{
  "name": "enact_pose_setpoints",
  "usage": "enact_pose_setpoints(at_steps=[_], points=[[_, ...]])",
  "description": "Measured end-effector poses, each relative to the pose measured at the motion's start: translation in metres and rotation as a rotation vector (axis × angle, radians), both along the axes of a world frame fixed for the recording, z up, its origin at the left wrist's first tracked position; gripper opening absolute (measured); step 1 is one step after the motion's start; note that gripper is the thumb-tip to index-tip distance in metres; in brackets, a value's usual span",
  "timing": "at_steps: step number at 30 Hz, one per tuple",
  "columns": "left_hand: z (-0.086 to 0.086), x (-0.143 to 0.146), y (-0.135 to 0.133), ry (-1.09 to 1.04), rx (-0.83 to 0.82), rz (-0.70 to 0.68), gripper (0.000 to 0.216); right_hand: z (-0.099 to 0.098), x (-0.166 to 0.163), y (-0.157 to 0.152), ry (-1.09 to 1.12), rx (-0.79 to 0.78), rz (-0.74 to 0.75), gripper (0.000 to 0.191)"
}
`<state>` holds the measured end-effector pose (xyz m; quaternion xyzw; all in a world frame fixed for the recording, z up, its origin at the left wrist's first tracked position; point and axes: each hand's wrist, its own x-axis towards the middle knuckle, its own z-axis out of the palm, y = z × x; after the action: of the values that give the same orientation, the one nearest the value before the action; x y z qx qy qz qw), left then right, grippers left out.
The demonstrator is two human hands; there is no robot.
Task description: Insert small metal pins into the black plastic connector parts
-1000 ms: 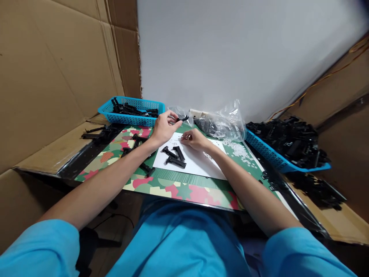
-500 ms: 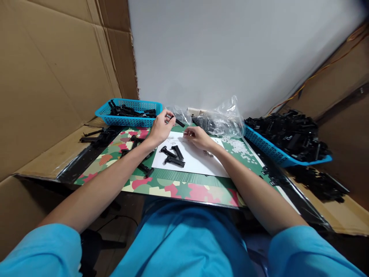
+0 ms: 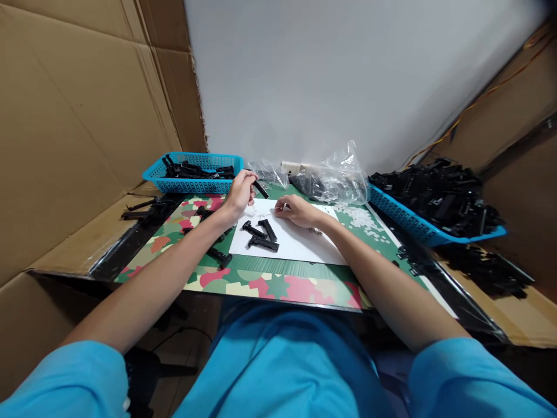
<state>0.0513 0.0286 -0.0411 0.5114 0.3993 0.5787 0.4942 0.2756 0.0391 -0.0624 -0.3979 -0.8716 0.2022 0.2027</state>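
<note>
My left hand (image 3: 241, 193) is closed around one end of a slim black plastic part (image 3: 261, 188), holding it above the far edge of a white paper sheet (image 3: 300, 247). My right hand (image 3: 298, 211) is low over the same sheet, fingertips pinched on a thin, pale metal-looking piece (image 3: 275, 208) too small to name surely. Between the hands lie tiny thin bits (image 3: 261, 215) on the paper. Several black plastic parts (image 3: 263, 244) rest on the sheet nearer me. A small pile of brownish bits (image 3: 314, 231) is partly hidden by my right wrist.
A blue basket (image 3: 191, 184) of black parts stands back left; another blue basket (image 3: 418, 227), heaped high, stands right. Clear plastic bags (image 3: 335, 183) sit against the wall. White discs (image 3: 359, 220) are scattered right of the paper. More black parts (image 3: 220, 256) lie left, partly under my forearm.
My left hand has lowered slightly and turned, so the black part now tilts more steeply. My right hand has come down a little towards the paper, still pinching the thin piece.
</note>
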Motion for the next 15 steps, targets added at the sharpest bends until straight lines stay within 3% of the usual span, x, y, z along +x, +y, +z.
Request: enact_pose_setpoints(at_steps=[5,15], points=[[0.0000,0.0014,-0.0036,-0.003,-0.012,-0.038,0.002,0.0032,0.0053,-0.0010,0.052,-0.003,-0.034,0.018],[-0.0004,0.0038,-0.0048,-0.007,-0.066,-0.100,0.005,0.0036,0.0068,0.0009,0.072,-0.074,0.071,0.017]])
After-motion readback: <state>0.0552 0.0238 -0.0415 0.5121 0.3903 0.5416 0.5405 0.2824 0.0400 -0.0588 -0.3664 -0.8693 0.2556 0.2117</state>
